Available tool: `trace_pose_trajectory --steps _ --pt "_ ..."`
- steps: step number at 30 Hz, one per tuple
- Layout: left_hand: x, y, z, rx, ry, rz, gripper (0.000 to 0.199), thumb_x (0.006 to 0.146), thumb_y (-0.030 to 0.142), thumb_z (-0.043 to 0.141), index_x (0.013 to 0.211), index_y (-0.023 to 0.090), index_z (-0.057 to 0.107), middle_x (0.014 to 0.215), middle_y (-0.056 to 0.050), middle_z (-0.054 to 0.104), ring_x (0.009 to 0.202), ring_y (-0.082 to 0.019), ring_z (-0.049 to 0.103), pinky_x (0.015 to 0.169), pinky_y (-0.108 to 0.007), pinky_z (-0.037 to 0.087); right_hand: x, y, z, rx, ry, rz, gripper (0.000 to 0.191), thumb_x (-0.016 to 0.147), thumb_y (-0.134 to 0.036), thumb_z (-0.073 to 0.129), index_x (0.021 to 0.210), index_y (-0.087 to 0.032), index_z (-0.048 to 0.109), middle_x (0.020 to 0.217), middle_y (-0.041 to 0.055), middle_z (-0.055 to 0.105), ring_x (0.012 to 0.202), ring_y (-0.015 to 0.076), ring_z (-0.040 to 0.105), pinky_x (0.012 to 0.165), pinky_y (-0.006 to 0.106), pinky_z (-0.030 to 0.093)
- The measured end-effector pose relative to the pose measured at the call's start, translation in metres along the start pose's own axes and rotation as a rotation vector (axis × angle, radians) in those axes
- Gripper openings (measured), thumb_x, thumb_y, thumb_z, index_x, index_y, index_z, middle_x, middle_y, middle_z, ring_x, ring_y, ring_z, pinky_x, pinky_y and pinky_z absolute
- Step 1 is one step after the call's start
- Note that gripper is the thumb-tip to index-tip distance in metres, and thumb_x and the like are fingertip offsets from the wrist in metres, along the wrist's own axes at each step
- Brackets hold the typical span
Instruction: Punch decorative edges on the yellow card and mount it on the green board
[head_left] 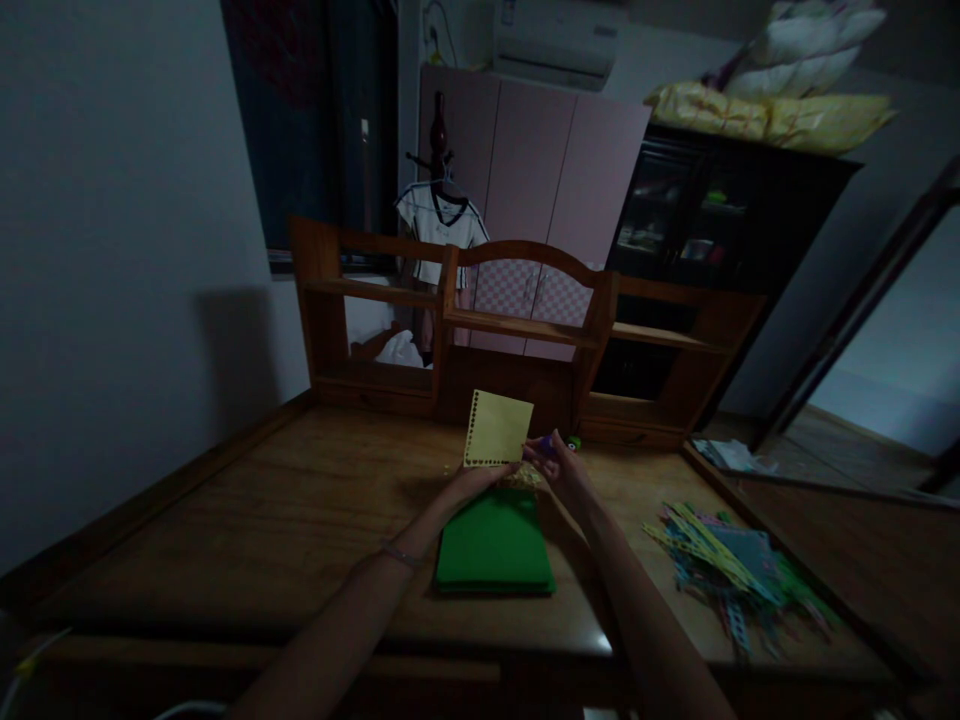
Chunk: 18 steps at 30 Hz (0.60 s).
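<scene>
A yellow square sheet (499, 430) stands tilted up over the desk, with rows of small punched holes along its left and bottom edges. My left hand (484, 480) is closed on its lower edge. At the sheet's right edge, my right hand (553, 468) is closed around a small purple craft punch (547, 444); how far the sheet sits in the punch is too small to tell. Below both hands lies a stack of green sheets (493, 545). Just behind the stack is a scatter of small yellowish bits (525, 478).
A small green object with an eye-like spot (574, 443) sits behind my right hand. Cut strips of coloured paper (724, 560) are heaped on the right side of the wooden desk (300, 520). A wooden shelf unit (521, 325) borders the back; a wall rises at left.
</scene>
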<state>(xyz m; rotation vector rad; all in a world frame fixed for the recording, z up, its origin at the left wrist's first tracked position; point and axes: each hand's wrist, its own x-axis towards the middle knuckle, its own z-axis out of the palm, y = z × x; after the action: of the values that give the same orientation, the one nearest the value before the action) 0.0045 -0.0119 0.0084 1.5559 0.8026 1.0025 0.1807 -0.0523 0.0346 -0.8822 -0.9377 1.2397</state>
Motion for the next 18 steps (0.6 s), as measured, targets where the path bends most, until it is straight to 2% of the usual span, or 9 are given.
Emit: trace_pose_trajectory --steps 3,5,9,13,16,18 --pt "-0.001 0.004 0.002 0.005 -0.015 -0.017 0.057 0.060 0.049 0.072 0.108 0.017 0.066 0.119 -0.009 0.063 0.117 -0.025 0.054 0.107 -0.035 0.034 -0.001 0.001 0.000 0.027 -0.027 0.022 0.042 0.073 -0.060 0.063 0.078 -0.019 0.063 0.096 0.0088 0.067 0.101 0.0262 0.063 0.075 0.031 0.053" --pt "-0.002 0.007 0.002 0.027 0.018 0.036 0.056 0.061 0.047 0.073 0.108 0.018 0.065 0.120 -0.008 0.063 0.119 -0.024 0.052 0.108 -0.035 0.033 -0.001 0.002 0.000 0.034 -0.028 0.017 0.041 0.073 -0.060 0.063 0.078 -0.019 0.063 0.095 0.0082 0.067 0.103 0.0267 0.063 0.077 0.032 0.053" --pt "0.000 0.007 -0.001 0.036 0.122 0.152 0.051 0.069 0.047 0.066 0.110 0.018 0.063 0.116 -0.008 0.065 0.116 -0.022 0.055 0.104 -0.032 0.036 0.000 0.002 -0.001 0.048 -0.020 0.010 0.042 0.074 -0.061 0.060 0.077 -0.019 0.062 0.097 0.0088 0.068 0.107 0.0262 0.061 0.081 0.033 0.052" --pt "0.006 -0.001 -0.006 0.091 0.244 0.155 0.045 0.075 0.051 0.059 0.102 0.016 0.067 0.109 -0.010 0.068 0.106 -0.024 0.060 0.096 -0.035 0.043 0.000 0.000 0.000 0.003 -0.030 0.010 0.045 0.076 -0.064 0.055 0.080 -0.020 0.063 0.105 0.0097 0.067 0.108 0.0252 0.060 0.080 0.033 0.051" --pt "0.010 -0.007 -0.010 0.131 0.331 0.125 0.046 0.077 0.055 0.055 0.091 0.013 0.068 0.096 -0.012 0.071 0.093 -0.025 0.064 0.083 -0.034 0.047 0.002 0.000 0.001 -0.087 0.015 0.010 0.052 0.076 -0.069 0.048 0.079 -0.020 0.064 0.102 0.0105 0.068 0.096 0.0251 0.064 0.069 0.032 0.052" --pt "0.013 -0.009 -0.013 0.141 0.399 0.126 0.048 0.078 0.057 0.052 0.084 0.012 0.068 0.085 -0.011 0.071 0.083 -0.023 0.065 0.075 -0.031 0.047 0.003 0.000 -0.001 -0.151 0.089 0.002 0.056 0.075 -0.073 0.045 0.072 -0.019 0.062 0.087 0.0100 0.069 0.077 0.0223 0.066 0.057 0.030 0.049"
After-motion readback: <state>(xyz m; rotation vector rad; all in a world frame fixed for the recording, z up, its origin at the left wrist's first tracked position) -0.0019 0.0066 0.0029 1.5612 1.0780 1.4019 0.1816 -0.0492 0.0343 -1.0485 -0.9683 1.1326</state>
